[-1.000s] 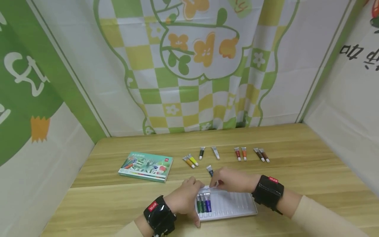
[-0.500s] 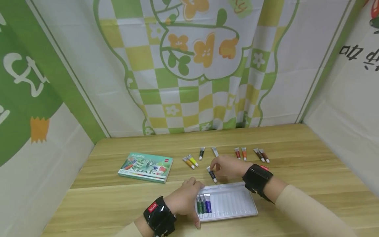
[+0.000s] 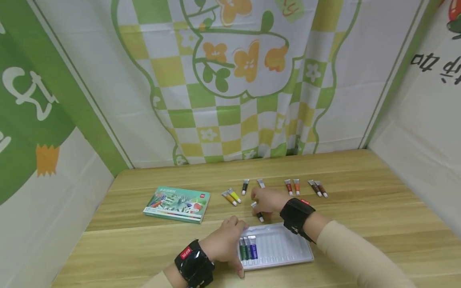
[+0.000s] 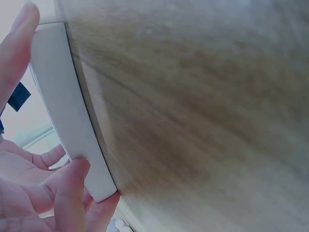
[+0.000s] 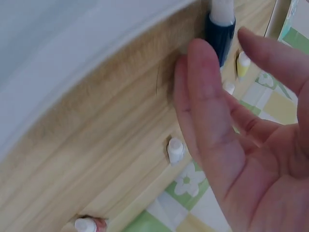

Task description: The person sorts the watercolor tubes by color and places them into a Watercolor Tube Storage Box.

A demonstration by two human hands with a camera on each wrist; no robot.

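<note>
White tray [image 3: 288,250] steadied at its corner by my left hand [image 3: 224,245]; right hand [image 3: 267,200], fingers loose and empty, hovers over dark blue tube [image 3: 258,213]

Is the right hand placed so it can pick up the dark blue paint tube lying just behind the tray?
Probably yes. The right hand hovers open right at the dark blue tube, which lies alone on the table behind the white tray; nothing blocks it.
</note>
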